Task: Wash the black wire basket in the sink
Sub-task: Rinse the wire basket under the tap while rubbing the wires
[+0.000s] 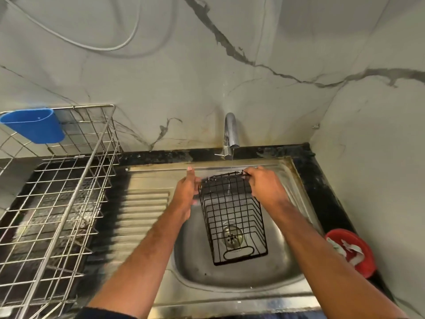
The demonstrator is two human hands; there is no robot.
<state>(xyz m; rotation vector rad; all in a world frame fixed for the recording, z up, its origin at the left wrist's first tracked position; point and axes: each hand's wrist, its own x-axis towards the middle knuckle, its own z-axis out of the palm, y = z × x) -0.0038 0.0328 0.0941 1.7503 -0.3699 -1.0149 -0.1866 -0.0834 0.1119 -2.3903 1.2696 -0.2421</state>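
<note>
The black wire basket (232,217) is held over the steel sink (195,261), tilted with its far end up under the tap (231,134). A thin stream of water runs from the tap onto the basket's upper end. My left hand (186,192) is at the basket's left upper corner, fingers pointing up and curled against the wire. My right hand (266,187) grips the right upper edge, fingers curled over the top wire. The sink drain shows through the mesh.
A large steel wire dish rack (57,203) stands on the left counter, with a blue plastic cup holder (34,125) hung on its back rim. A red bowl (354,252) with white scraps sits at the right. The ribbed drainboard (145,210) lies between rack and basin.
</note>
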